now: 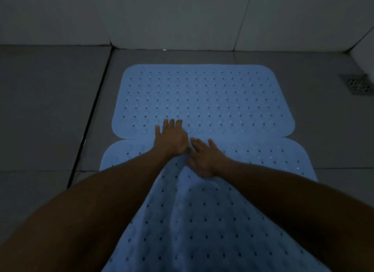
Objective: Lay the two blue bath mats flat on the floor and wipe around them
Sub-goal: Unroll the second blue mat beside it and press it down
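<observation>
Two light blue perforated bath mats lie end to end on the grey tiled floor. The far mat (204, 95) lies flat near the wall. The near mat (202, 221) runs from the seam toward me, with a soft ridge down its middle. My left hand (170, 139) rests flat with straight fingers across the seam, fingertips on the far mat. Beside it, my right hand (204, 157) presses flat on the near mat's far end, fingers spread. Neither hand holds anything.
A metal floor drain (357, 83) sits at the far right near the wall. A dark channel strip (89, 120) runs along the floor left of the mats. Pale tiled walls (182, 18) close the back. Bare grey tiles (44, 110) lie on both sides.
</observation>
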